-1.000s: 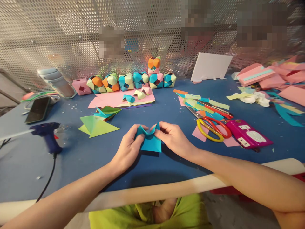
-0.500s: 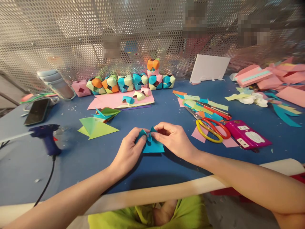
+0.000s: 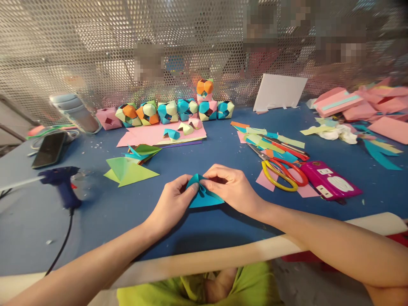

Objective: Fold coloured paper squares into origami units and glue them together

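Note:
A blue sheet of paper, partly folded, is held between both hands just above the blue table. My left hand pinches its left side between thumb and fingers. On the other side, my right hand grips the upper right part, thumb and fingertips pressed close to the left thumb. The paper's upper edges come together in a point, with a curled fold between the thumbs, and its lower edge spreads toward me. Fingers hide part of the back of the sheet.
Left of my hands lie folded green paper pieces and a glue gun with its cord. Scissors and a magenta power strip are at right. Folded paper balls line the mesh panel.
The paper's two upper corners, apart before, now meet in one peak. Its lower edge has tilted and spread to the right. Both hands have barely moved.

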{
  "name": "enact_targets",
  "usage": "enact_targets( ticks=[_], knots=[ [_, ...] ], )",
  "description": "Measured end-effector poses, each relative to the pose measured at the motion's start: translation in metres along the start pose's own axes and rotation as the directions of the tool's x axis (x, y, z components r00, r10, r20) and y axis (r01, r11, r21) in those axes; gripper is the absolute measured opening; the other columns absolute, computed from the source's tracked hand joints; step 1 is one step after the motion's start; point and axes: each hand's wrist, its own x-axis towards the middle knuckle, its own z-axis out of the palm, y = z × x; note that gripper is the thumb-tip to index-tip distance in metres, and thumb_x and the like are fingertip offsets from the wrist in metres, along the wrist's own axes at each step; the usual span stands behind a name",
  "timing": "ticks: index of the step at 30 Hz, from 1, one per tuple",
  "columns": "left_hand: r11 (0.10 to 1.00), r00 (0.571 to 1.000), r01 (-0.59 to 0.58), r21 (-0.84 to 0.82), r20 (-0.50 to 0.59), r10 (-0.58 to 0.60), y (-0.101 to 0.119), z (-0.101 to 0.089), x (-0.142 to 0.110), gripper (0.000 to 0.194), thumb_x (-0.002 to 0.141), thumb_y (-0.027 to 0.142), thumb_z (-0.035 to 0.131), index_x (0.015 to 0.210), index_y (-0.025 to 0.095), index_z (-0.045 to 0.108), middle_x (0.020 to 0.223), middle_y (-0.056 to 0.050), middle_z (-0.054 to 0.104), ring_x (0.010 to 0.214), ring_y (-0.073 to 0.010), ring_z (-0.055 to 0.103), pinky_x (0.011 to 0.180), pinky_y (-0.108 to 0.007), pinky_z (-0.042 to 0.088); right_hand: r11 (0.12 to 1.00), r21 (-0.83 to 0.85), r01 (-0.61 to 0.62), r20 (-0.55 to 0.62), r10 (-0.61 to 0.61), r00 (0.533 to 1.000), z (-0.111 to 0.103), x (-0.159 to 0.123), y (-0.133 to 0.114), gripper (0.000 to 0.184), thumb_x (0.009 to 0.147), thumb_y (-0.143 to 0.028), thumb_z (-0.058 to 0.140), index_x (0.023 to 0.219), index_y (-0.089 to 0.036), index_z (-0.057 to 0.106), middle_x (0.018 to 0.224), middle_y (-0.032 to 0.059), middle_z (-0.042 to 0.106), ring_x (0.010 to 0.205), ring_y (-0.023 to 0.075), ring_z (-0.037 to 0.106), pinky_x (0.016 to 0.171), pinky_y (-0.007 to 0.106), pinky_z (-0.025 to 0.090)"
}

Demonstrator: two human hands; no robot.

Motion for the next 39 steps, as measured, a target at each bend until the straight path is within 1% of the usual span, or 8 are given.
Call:
enact_targets(
  ticks=[5, 8, 11, 17, 22, 26, 31, 39],
  knots=[
    [0.999, 1.000, -0.006, 0.033, -0.026, 0.007, 0.000, 0.000, 0.000, 0.023, 0.082, 0.038, 0.056, 0.074, 0.017, 0.060, 0.062, 0.004, 0.046, 0.059, -0.0105, 0.038, 0.053, -0.021, 0.033, 0.998, -0.051, 0.036, 0.034, -0.035, 0.999, -0.002, -0.002, -0.004, 0.021, 0.087, -0.034, 0.055, 0.077, -0.018, 0.065, 0.075, 0.0012, 0.056, 0.066, 0.0112, 0.050, 0.059, 0.024, 0.040],
    [0.997, 0.999, -0.020, 0.075, -0.048, 0.024, -0.001, 0.000, 0.001, 0.022, 0.083, 0.037, 0.055, 0.075, 0.017, 0.061, 0.064, 0.003, 0.049, 0.060, -0.0110, 0.040, 0.055, -0.021, 0.034, 0.987, -0.134, 0.092, 0.052, -0.086, 0.995, -0.001, -0.003, -0.005, 0.017, 0.082, -0.035, 0.062, 0.081, -0.018, 0.063, 0.076, 0.0013, 0.055, 0.067, 0.0121, 0.049, 0.060, 0.025, 0.041],
    [0.995, 0.997, -0.024, 0.095, -0.076, 0.032, -0.002, 0.000, 0.001, 0.021, 0.082, 0.036, 0.055, 0.074, 0.017, 0.062, 0.063, 0.004, 0.049, 0.060, -0.0112, 0.040, 0.054, -0.021, 0.033, 0.966, -0.209, 0.152, 0.043, -0.147, 0.988, 0.001, -0.003, -0.004, 0.009, 0.081, -0.027, 0.061, 0.081, -0.018, 0.061, 0.075, 0.0011, 0.054, 0.066, 0.0119, 0.048, 0.061, 0.025, 0.041],
    [0.996, 0.997, -0.014, 0.084, -0.075, 0.020, -0.002, 0.001, 0.001, 0.019, 0.081, 0.034, 0.057, 0.075, 0.017, 0.062, 0.064, 0.003, 0.050, 0.060, -0.0110, 0.041, 0.054, -0.021, 0.035, 0.953, -0.211, 0.219, 0.016, -0.221, 0.975, 0.002, -0.003, -0.001, 0.013, 0.085, -0.015, 0.049, 0.079, -0.017, 0.061, 0.072, 0.0013, 0.055, 0.064, 0.0114, 0.051, 0.061, 0.024, 0.043],
    [0.996, 0.997, -0.007, 0.091, -0.075, 0.014, -0.001, 0.001, 0.000, 0.019, 0.080, 0.034, 0.058, 0.072, 0.017, 0.059, 0.062, 0.004, 0.048, 0.059, -0.0104, 0.039, 0.052, -0.020, 0.033, 0.945, -0.224, 0.237, 0.016, -0.239, 0.971, 0.002, -0.003, -0.001, 0.013, 0.085, -0.014, 0.051, 0.078, -0.016, 0.062, 0.070, 0.0014, 0.055, 0.063, 0.0112, 0.051, 0.060, 0.024, 0.043],
    [0.995, 0.998, 0.002, 0.097, -0.067, 0.004, -0.003, 0.001, 0.001, 0.018, 0.080, 0.033, 0.057, 0.072, 0.017, 0.059, 0.062, 0.004, 0.048, 0.059, -0.0103, 0.039, 0.052, -0.020, 0.033, 0.934, -0.256, 0.249, 0.023, -0.251, 0.968, 0.002, -0.003, 0.001, 0.007, 0.083, -0.017, 0.057, 0.080, -0.017, 0.062, 0.071, 0.0011, 0.055, 0.063, 0.0112, 0.051, 0.061, 0.024, 0.044],
    [0.993, 1.000, 0.012, 0.117, -0.028, -0.009, -0.003, 0.001, 0.001, 0.021, 0.082, 0.036, 0.056, 0.076, 0.016, 0.061, 0.066, 0.003, 0.051, 0.063, -0.0105, 0.041, 0.056, -0.020, 0.035, 0.898, -0.277, 0.341, -0.028, -0.363, 0.932, 0.002, -0.001, 0.007, 0.009, 0.084, -0.012, 0.055, 0.080, -0.015, 0.063, 0.069, 0.0003, 0.055, 0.061, 0.0095, 0.052, 0.059, 0.022, 0.045],
    [0.997, 0.997, 0.077, 0.011, 0.030, -0.077, -0.002, -0.004, 0.001, 0.030, 0.083, 0.042, 0.056, 0.069, 0.016, 0.058, 0.060, 0.004, 0.046, 0.059, -0.0099, 0.038, 0.052, -0.021, 0.031, 0.848, -0.263, 0.460, 0.030, -0.469, 0.883, -0.003, -0.001, 0.011, 0.013, 0.085, -0.007, 0.055, 0.090, -0.013, 0.065, 0.075, 0.0030, 0.060, 0.065, 0.0096, 0.055, 0.061, 0.021, 0.047]
  ],
)
